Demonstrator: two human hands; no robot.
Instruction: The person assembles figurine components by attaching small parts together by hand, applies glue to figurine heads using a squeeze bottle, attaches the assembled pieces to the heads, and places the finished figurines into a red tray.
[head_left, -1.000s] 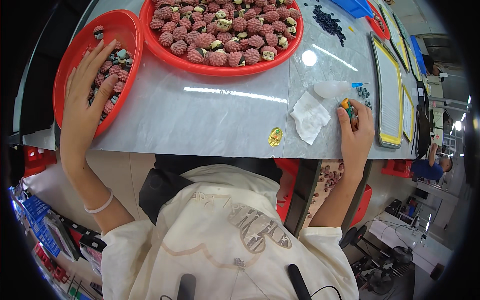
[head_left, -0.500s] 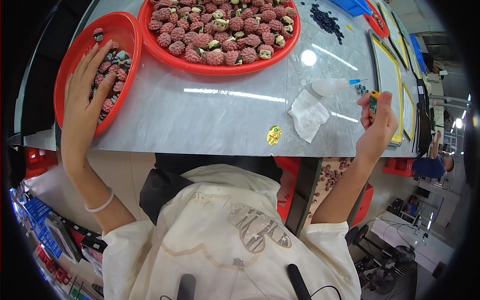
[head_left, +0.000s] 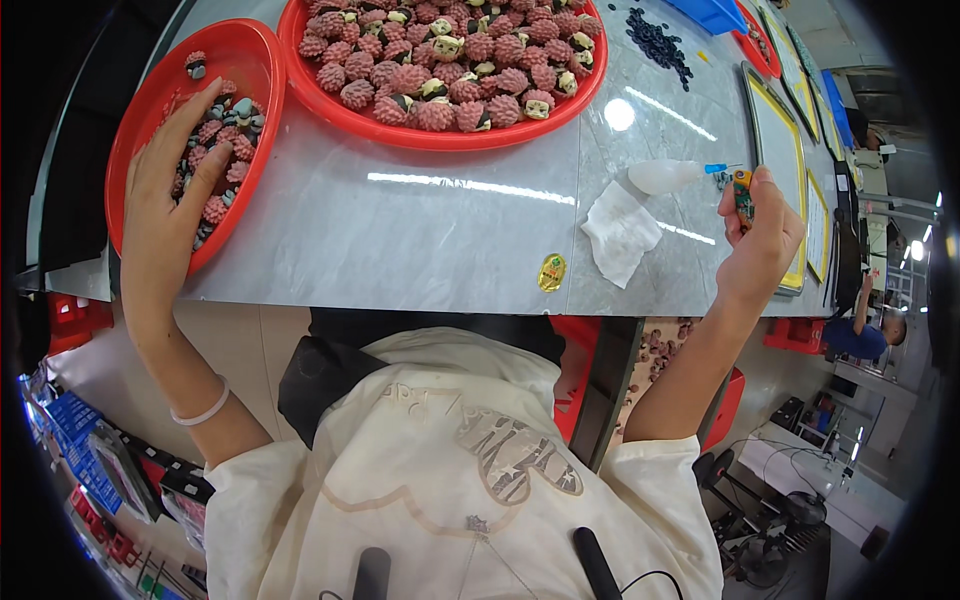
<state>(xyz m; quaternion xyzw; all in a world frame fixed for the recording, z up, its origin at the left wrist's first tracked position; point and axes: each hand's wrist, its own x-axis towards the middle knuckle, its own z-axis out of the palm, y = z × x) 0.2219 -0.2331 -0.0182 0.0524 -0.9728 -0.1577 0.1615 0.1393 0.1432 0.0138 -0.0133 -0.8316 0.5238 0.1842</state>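
My left hand point(head_left: 165, 205) lies over the left red basin point(head_left: 262, 60), fingers stretched and somewhat apart. Small pink, bumpy pieces with grey and black parts point(head_left: 238, 145) fill part of that basin beside my fingers; what lies under the palm is hidden. At the right, my right hand point(head_left: 762, 240) is raised over the table's edge, closed around a small orange-and-green stick-shaped thing point(head_left: 743, 200). Its kind is not clear. Next to that hand lies a white squeeze bottle point(head_left: 665, 177) with a blue needle tip, and nearer me a crumpled white tissue point(head_left: 620, 235).
A large red tray point(head_left: 440, 140) full of pink pieces with cream faces stands at the back. Small dark pieces point(head_left: 658, 45) lie scattered by a blue bin point(head_left: 710, 12). A gold oval sticker point(head_left: 551, 272) is near the front edge. Yellow-edged frames point(head_left: 790, 160) stand at the right.
My right hand has shifted slightly right with the orange-and-green thing, which has tilted a little. My left fingers have drawn slightly closer together over the basin.
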